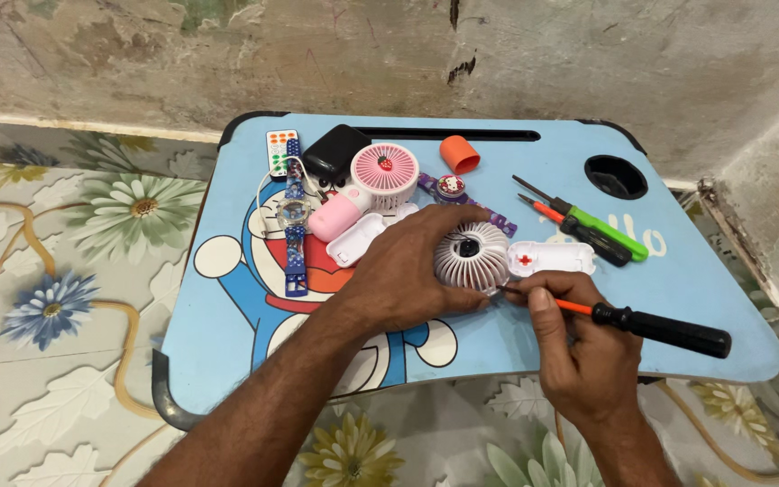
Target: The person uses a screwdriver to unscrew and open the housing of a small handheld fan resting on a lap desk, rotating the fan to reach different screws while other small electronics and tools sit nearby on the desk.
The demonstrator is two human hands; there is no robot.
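My left hand (407, 271) grips a small white hand-held fan (472, 254) by its round ribbed head, pressing it against the blue cartoon lap table (227, 343). The fan's white handle (552, 258), with a small red cross mark, points right. My right hand (579, 347) holds a screwdriver (660, 329) with a black handle and orange shaft. Its tip touches the fan's lower edge, just right of my left fingers.
Behind my hands lie a pink hand fan (376, 180), a white cover piece (358, 239), a blue wristwatch (294, 216), a small remote (279, 149), a black box (335, 151), an orange cap (460, 154), a purple watch (453, 191) and two screwdrivers (588, 225). A cup hole (615, 176) sits at the far right.
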